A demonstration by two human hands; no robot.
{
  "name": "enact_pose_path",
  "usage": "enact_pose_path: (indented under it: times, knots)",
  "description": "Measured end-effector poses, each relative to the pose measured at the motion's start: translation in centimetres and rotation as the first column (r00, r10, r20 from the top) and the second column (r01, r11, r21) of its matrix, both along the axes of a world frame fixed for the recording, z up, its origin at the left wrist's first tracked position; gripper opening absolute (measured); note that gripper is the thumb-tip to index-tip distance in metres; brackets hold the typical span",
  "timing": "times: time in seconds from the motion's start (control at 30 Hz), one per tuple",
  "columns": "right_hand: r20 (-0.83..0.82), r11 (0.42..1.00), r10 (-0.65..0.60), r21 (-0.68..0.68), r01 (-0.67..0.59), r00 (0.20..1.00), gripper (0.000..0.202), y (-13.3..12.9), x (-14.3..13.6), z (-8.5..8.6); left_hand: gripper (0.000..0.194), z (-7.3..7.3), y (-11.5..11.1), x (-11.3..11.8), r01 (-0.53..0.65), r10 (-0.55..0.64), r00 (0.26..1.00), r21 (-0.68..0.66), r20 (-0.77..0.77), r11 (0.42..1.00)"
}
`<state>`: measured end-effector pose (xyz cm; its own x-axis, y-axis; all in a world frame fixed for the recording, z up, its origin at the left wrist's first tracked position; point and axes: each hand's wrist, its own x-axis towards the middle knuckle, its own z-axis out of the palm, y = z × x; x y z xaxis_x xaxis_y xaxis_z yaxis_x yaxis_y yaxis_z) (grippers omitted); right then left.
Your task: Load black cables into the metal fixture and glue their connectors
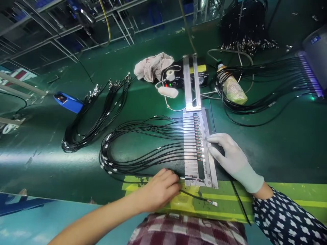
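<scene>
A slotted metal fixture [189, 136] lies on the bench, with a row of black cables [143, 124] set across it and their stripped ends over its long slot. My bare left hand [163, 189] is closed around a black cable at the fixture's near left corner. Below that hand, a loose cable end with a small white connector [213, 203] points right. My right hand [231, 158], in a white glove, has thumb and forefinger apart, their tips against the fixture's right edge. Two cable ends [194, 177] lie at the fixture's near end.
Behind the fixture stand a black control box [176, 81] and a crumpled cloth [154, 66]. A cable bundle [102, 126] and a blue device [68, 102] lie left. On the right, a wrapped bottle [233, 86] sits among cables leading to a purple-lit machine [310, 73]. Yellow tape [293, 197] covers the front edge.
</scene>
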<state>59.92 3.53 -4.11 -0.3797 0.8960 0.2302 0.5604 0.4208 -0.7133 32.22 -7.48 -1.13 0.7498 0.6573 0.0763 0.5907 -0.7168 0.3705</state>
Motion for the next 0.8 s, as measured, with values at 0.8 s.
enact_pose_path:
  times: [0.8]
  knots:
    - [0.015,0.996,-0.029,-0.085,0.030,0.999,0.016,0.1,0.0,0.3,0.042,-1.1,3.5,-1.2,-0.100,0.092,0.987,0.054,0.128,0.994]
